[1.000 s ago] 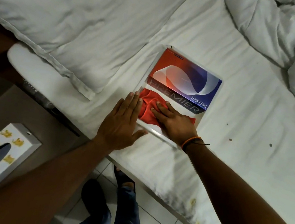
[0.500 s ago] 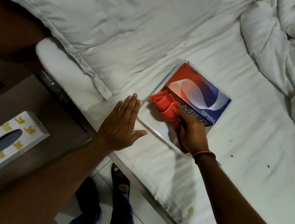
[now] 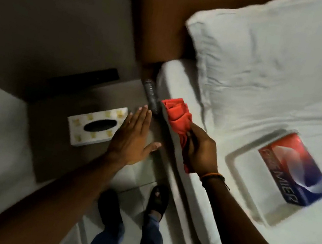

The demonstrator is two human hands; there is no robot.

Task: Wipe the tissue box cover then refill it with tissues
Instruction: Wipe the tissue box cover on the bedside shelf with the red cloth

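Bunched in the right hand (image 3: 200,149), a red cloth (image 3: 176,114) hangs over the bed (image 3: 195,202) edge, gripped so a loose wad sticks out for wiping. Flat and empty, the left hand (image 3: 131,138) hovers by the cover (image 3: 95,124) on the nightstand (image 3: 47,156), likely to steady it. Well apart on the bed, the refill box (image 3: 296,172) sits on a clear tray (image 3: 240,163).

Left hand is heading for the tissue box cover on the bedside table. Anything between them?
Nothing visible. The open left hand hovers just right of the tissue box cover, with only bare table between. The plastic bottle lies beyond, off that path.
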